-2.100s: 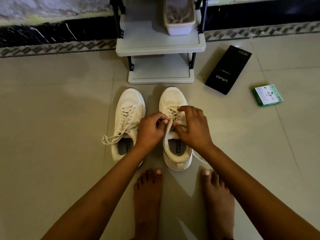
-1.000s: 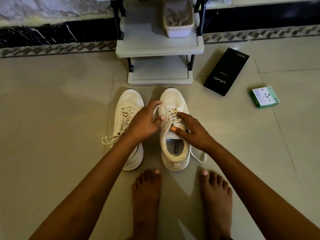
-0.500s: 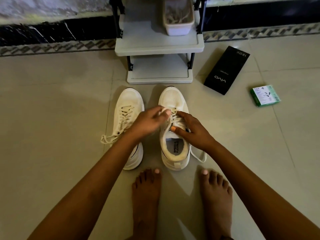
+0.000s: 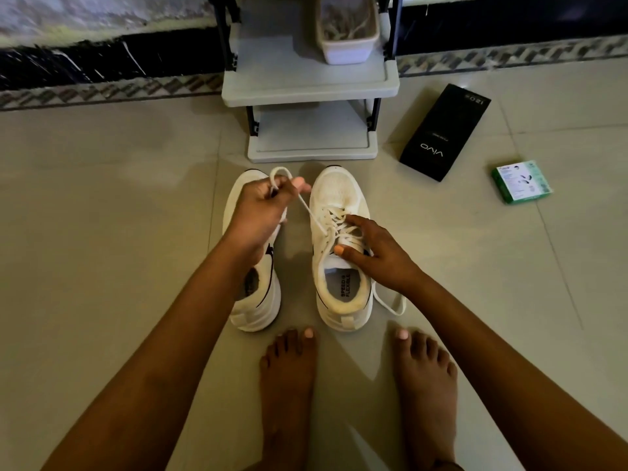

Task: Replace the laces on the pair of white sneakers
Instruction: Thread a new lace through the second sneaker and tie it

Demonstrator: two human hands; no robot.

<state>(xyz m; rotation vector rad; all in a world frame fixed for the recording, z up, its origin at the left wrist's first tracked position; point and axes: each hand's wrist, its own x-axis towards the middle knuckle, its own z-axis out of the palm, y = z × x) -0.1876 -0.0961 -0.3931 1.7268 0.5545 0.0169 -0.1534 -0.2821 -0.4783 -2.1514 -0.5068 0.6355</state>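
Left grip (image 4: pixel 261 212) pinching old lace (image 4: pixel 307 209) drawn taut from right sneaker (image 4: pixel 339 246) on floor (image 4: pixel 102 232) before shelf rack (image 4: pixel 306 86), right grip (image 4: pixel 377 253) pressing its eyelet rows; unlacing in hand, next freeing the following crossing.

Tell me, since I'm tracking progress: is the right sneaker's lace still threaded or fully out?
Partly threaded. The lace still crosses the right sneaker; the left hand pulls one end out.

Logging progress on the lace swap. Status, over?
Left hand pinches the lace, pulled taut out of the right sneaker. Right hand steadies that sneaker over its eyelets. Lace partly threaded. Nothing obstructing.
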